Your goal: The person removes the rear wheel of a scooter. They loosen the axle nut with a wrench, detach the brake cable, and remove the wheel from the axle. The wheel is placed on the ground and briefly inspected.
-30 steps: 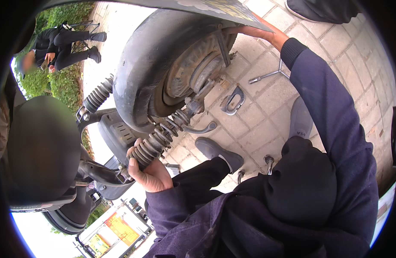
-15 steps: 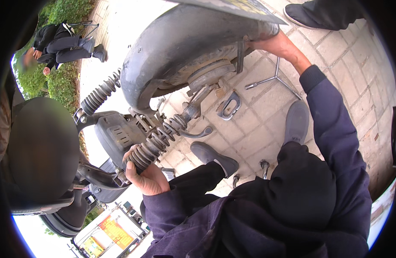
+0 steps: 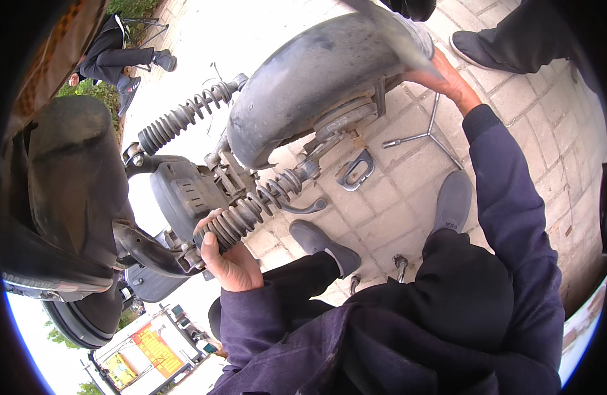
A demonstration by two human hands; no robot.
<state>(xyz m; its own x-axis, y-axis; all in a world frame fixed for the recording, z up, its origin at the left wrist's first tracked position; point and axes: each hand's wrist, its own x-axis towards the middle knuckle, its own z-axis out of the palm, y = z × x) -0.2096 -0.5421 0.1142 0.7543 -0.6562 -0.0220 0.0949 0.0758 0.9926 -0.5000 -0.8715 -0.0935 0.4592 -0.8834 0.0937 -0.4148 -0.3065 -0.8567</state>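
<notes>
Left hand (image 3: 234,264) wraps coil-spring shock absorber (image 3: 251,209), likely bracing it | right hand (image 3: 448,82) at rim of rear mudguard (image 3: 303,82), fingers hidden, grip can't be told, maybe steadying | shock absorber slants just beside mudguard | Y-wrench (image 3: 430,134) on paving (image 3: 409,191)

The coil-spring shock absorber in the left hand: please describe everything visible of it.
The shock absorber is dark grey and dirty, metallic-looking, with coils packed closely at its lower-left part and spaced wider farther up. A solid end piece shows at upper right. It slants beside the mudguard; the left hand wraps its lower end, near a frame bracket.
</notes>
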